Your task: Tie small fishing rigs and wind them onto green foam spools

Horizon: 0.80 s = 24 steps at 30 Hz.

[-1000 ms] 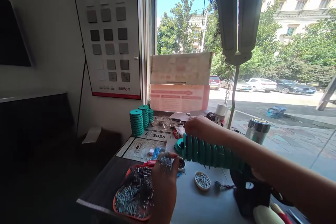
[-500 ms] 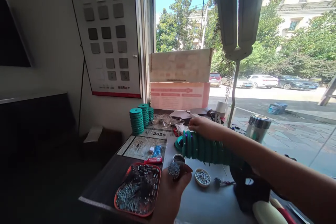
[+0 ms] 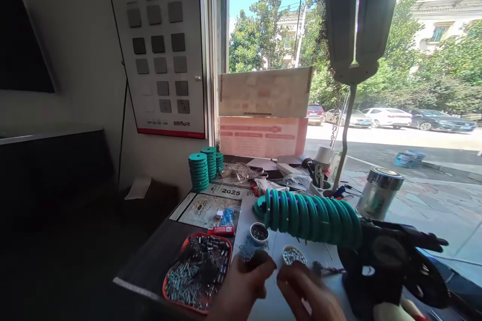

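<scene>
In the lower middle, my left hand is closed round a bundle of thin pieces with bluish-grey tips; their kind I cannot make out. Close on its right is my right hand, fingers curled together and somewhat blurred, with any small thing in them hidden. Just beyond the bundle stands a small round cup of dark bits. A second cup of pale beads is partly covered by my right hand. Above both hands, a row of green ringed spools lies sideways on a dark stand.
Left of my hands sits a red-rimmed tray of metal pins and cylinders. Behind it are stacked green spools, a red box and plastic bags. A lamp arm and a lidded jar stand at the right by the window.
My right hand has come back from the far side of the green spools to beside my left hand. The bundle in my left hand now tilts away from me.
</scene>
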{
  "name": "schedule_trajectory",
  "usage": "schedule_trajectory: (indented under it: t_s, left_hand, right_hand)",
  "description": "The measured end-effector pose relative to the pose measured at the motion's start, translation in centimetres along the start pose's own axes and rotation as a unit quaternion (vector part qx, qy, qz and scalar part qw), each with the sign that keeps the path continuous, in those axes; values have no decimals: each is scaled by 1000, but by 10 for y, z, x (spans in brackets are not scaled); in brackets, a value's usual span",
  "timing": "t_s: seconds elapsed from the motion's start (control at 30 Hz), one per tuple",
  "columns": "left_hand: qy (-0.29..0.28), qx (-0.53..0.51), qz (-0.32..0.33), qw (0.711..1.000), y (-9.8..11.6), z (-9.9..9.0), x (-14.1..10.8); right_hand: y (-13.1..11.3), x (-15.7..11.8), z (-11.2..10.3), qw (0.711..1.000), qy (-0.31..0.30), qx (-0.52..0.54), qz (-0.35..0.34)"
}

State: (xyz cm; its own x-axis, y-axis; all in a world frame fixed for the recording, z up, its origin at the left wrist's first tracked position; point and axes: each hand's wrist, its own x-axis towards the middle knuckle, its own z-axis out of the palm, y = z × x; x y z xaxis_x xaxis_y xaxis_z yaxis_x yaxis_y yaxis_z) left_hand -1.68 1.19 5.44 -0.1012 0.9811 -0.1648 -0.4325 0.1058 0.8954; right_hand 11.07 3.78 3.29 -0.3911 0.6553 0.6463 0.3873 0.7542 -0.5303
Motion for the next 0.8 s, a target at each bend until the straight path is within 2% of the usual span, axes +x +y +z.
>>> schedule_trajectory:
  t_s: [0.1, 0.2, 0.27, 0.33, 0.43, 0.57, 0.63, 0.77, 0.8]
  left_hand:
    - [44, 65, 8, 997, -2, -7, 3]
    - [51, 56, -20, 997, -3, -9, 6]
    - [53, 23, -43, 997, -4, -11, 8]
    - [45, -34, -82, 995, -5, -14, 8]
    - [45, -120, -136, 982, -9, -19, 6]
    - [110, -134, -136, 975, -17, -22, 7]
    - [163, -107, -108, 975, -23, -23, 9]
    - [223, 13, 38, 974, -31, -26, 11]
    - [234, 38, 55, 970, -32, -26, 10]
  right_hand:
    - [5, 18, -2, 971, -53, 173, 160]
    - [5, 37, -6, 944, -132, 228, 200]
    - [5, 43, -4, 939, -149, 230, 209]
    - [7, 43, 1, 937, -117, 239, 224]
    - [9, 39, 12, 936, -32, 255, 242]
    - [4, 34, 22, 947, 46, 227, 224]
    - [1, 32, 25, 952, 60, 217, 208]
    - [-1, 29, 29, 954, 67, 221, 193]
    - [-1, 28, 30, 953, 65, 224, 192]
